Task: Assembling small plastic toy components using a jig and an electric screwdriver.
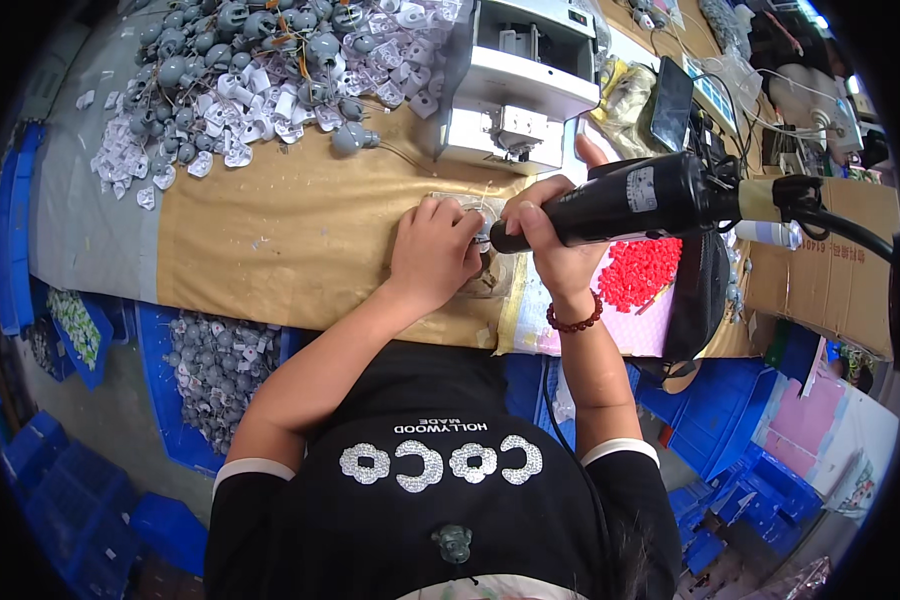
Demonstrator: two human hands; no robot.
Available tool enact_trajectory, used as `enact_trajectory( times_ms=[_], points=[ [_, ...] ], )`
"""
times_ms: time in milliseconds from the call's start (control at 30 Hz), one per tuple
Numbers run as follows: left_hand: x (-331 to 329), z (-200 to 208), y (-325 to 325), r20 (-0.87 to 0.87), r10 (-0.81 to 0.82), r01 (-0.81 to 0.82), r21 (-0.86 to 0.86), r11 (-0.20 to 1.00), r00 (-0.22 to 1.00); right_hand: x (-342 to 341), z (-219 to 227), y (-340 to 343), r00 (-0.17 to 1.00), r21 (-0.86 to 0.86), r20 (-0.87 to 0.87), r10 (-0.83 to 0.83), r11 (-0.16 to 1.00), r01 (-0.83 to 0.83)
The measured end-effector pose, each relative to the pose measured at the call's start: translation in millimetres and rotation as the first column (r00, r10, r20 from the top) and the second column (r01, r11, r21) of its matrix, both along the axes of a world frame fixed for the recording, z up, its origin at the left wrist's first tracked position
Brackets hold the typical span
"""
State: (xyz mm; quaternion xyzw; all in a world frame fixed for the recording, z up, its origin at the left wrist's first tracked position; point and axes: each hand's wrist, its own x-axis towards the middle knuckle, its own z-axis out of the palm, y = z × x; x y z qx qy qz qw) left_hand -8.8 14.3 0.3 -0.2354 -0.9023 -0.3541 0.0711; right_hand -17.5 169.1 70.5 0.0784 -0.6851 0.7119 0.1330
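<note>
**Black driver lying crosswise, nose to the left**

Black short-sleeved T-shirt [430, 515] is closest to the lens, with a dark green carved pendant [453, 543] hanging on it. Past that, the right hand [560, 250] has its fingers wrapped around a fat black cylindrical electric driver [630, 200], gripping near the nose. Long axis runs pretty much left-right, with the nose end a bit closer to the body. Nose points left, right at the fingertips of the left hand [430, 250], and the corded back end points right.

So the driver's over the bench [270, 235] (tan covering), just in front of the torso. Left fingers are curled and bunched close together by the nose, above a clear flat plastic plate [485, 292]. Can't tell what they're pinching, the hand and driver hide it.

Also around: a heap of small red plastic parts [640, 272] just right of the right wrist, a boxy off-white machine [530, 80] beyond the hands, and a big pile of round grey parts [220, 60] at far left.
</note>
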Motion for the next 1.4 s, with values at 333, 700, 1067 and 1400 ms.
enact_trajectory(
  times_ms=[333, 700, 1067, 1400],
  points=[
    [-3.0, 1.3, -8.9, 0.030, -0.075, 0.074, 0.039, 0.996, 0.997, 14.5, -16.7, 3.4, 0.965, 0.245, -0.186, 0.186, 0.960, -0.138],
    [-1.4, -0.4, -8.3, -0.008, -0.082, 0.082, 0.065, 0.994, 0.997, 23.0, -21.6, -0.8, 0.937, 0.314, -0.269, 0.221, 0.940, -0.132],
    [-3.3, 10.2, -7.7, 0.154, -0.054, 0.053, 0.008, 0.999, 0.987, -0.4, 5.1, 13.0, 0.980, 0.058, 0.119, -0.162, 0.986, 0.155],
    [7.7, 8.0, -4.6, 0.106, 0.000, -0.006, 0.055, 0.998, 0.994, -4.6, -62.1, 80.2, 0.908, 0.683, -0.196, -0.370, 0.613, 0.397]
  ],
)
